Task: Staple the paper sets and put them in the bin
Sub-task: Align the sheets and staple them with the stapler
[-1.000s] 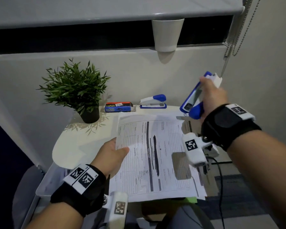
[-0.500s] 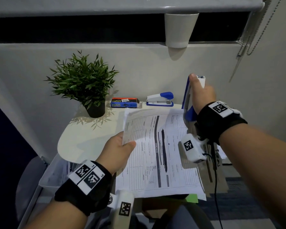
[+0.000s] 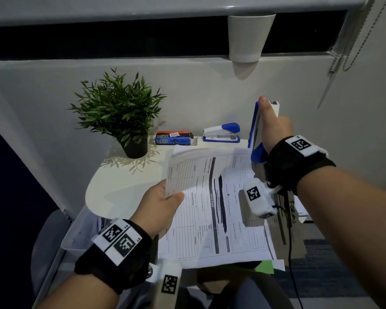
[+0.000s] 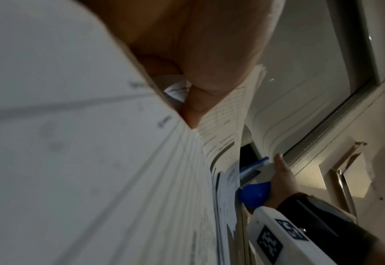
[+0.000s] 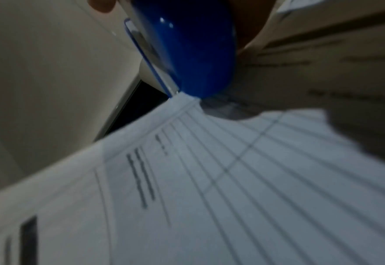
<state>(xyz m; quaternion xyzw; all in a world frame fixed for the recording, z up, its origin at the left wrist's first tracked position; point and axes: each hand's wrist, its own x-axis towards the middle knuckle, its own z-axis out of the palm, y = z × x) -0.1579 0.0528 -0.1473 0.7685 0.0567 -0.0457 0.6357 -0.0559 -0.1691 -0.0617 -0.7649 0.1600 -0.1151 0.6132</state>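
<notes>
My left hand [image 3: 159, 207] pinches the left edge of a set of printed forms [image 3: 212, 206], thumb on top, held above the table's front edge. In the left wrist view the sheets [image 4: 96, 161] fill the frame under my thumb [image 4: 209, 59]. My right hand [image 3: 273, 128] grips a blue and white stapler [image 3: 254, 130], held upright at the far right corner of the set. Its blue rear end [image 5: 194, 46] touches the paper corner [image 5: 182, 102] in the right wrist view. A clear plastic bin [image 3: 80, 237] stands below the table at the left.
On the small white table [image 3: 125, 186] stand a potted green plant [image 3: 118, 112], a box of staples [image 3: 173, 138] and a second blue stapler [image 3: 222, 133]. More papers [image 3: 299, 210] lie under my right wrist. A white cup-shaped holder [image 3: 246, 36] hangs on the wall above.
My right hand has swung the stapler from a tilt out to the right to upright, and moved it left and down onto the far right corner of the paper set. The left hand keeps its hold.
</notes>
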